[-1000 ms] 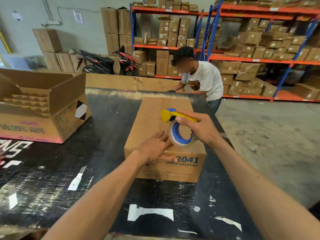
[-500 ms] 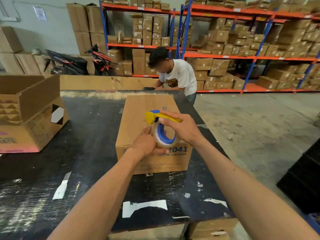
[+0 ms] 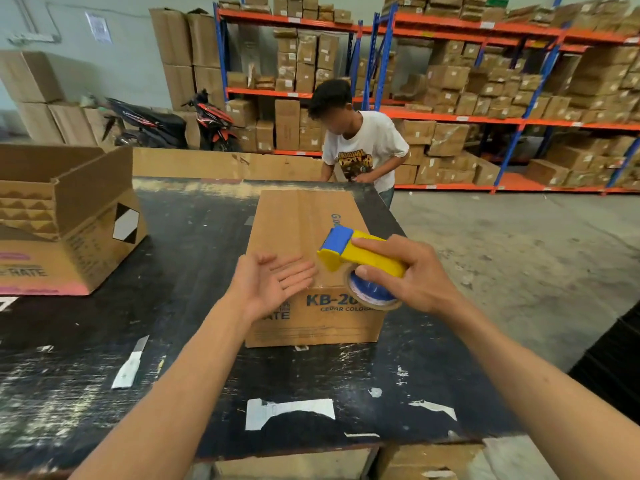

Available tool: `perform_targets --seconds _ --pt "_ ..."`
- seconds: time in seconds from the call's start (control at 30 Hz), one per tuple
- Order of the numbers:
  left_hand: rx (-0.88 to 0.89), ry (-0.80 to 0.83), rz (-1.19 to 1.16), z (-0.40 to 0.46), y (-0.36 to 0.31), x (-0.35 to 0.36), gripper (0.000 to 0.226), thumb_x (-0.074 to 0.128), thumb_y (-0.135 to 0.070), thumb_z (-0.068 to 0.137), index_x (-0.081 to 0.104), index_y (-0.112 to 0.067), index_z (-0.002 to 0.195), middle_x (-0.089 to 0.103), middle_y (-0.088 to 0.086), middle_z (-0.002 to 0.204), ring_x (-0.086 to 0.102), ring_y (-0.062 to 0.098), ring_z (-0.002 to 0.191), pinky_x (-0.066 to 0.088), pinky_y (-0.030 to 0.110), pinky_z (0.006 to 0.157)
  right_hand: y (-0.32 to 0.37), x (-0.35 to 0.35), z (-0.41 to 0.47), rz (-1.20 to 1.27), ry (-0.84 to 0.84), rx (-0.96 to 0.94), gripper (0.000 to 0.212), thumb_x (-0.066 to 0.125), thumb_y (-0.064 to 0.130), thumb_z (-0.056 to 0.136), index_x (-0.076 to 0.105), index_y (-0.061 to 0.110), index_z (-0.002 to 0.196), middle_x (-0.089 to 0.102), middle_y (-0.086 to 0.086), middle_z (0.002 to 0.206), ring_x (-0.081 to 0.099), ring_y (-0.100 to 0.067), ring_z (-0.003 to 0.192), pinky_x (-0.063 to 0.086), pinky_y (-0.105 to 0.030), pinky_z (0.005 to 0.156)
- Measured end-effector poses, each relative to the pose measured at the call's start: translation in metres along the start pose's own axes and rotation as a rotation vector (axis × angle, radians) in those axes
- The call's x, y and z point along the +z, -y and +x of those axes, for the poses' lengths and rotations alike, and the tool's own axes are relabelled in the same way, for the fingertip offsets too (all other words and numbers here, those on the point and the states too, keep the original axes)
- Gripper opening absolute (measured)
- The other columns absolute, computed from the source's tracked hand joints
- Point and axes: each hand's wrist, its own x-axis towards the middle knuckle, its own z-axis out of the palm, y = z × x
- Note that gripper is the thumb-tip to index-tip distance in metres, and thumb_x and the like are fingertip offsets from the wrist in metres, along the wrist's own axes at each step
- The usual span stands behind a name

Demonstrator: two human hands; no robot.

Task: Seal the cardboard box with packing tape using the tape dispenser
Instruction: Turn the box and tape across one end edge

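Note:
A closed brown cardboard box (image 3: 304, 223) printed "KB-20.." stands on the black table (image 3: 187, 244), its flaps down. My right hand (image 3: 412, 275) grips a yellow and blue tape dispenser (image 3: 356, 254) with a roll of clear tape under it, held just over the box's near top edge. My left hand (image 3: 273, 282) hovers palm-up with fingers spread in front of the box's near left corner, just left of the dispenser, holding nothing.
An open cardboard box (image 3: 69, 216) with dividers sits at the table's left. A white-handled cutter (image 3: 131, 362) lies on the near left of the table. A person in a white T-shirt (image 3: 363, 147) works at the far edge. Shelves of boxes and a motorbike (image 3: 166, 126) stand behind.
My left hand has let go of the tape roll and box edge, turning palm-up and open. The dispenser has lifted and tilted flatter over the box's near edge.

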Motion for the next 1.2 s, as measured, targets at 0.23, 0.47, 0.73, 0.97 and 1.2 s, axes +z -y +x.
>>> perform_targets --seconds 0.23,0.47,0.73,0.97,1.2 --pt "-0.069 0.092 0.07 -0.033 -0.001 0.019 0.06 0.053 -0.042 0.097 0.051 0.008 0.13 0.063 0.033 0.125 0.06 0.045 0.121 0.042 0.055 0.108 -0.008 0.016 -0.01 -0.184 0.088 -0.247 0.048 0.072 0.051 0.085 0.066 0.035 0.13 0.047 0.005 0.084 0.047 -0.011 0.069 0.041 -0.024 0.062" --pt "0.012 -0.085 0.138 -0.039 0.013 0.01 0.032 0.073 -0.016 0.084 0.065 -0.002 0.111 0.074 0.023 0.107 0.075 0.03 0.092 0.061 0.04 0.082 -0.008 0.031 -0.014 -0.108 0.086 -0.238 0.05 0.071 0.053 0.085 0.065 0.035 0.131 0.055 -0.006 0.09 0.055 -0.022 0.073 0.047 -0.03 0.066" --pt "0.166 -0.318 0.287 -0.032 0.01 0.014 0.024 0.062 0.004 0.092 0.066 0.006 0.115 0.077 0.019 0.096 0.076 0.027 0.082 0.062 0.031 0.062 -0.001 0.032 -0.001 -0.106 0.185 -0.218 0.05 0.068 0.058 0.085 0.062 0.041 0.132 0.047 0.003 0.084 0.047 -0.015 0.071 0.04 -0.026 0.063" --pt "0.415 -0.484 0.355 -0.043 -0.002 -0.009 0.03 0.067 0.003 0.089 0.065 -0.005 0.119 0.077 0.011 0.096 0.076 0.02 0.084 0.062 0.03 0.078 -0.013 -0.002 0.016 -0.207 0.297 -0.277 0.049 0.066 0.059 0.087 0.058 0.048 0.133 0.058 0.001 0.094 0.055 -0.017 0.075 0.046 -0.031 0.064" --pt "0.639 -0.665 0.541 -0.038 0.022 -0.027 0.05 0.075 -0.021 0.086 0.062 -0.017 0.134 0.067 0.002 0.129 0.063 0.013 0.114 0.049 0.036 0.104 0.012 0.013 0.041 -0.486 0.433 -0.349 0.053 0.046 0.069 0.085 0.056 0.052 0.134 0.043 0.007 0.086 0.041 -0.011 0.069 0.036 -0.03 0.058"
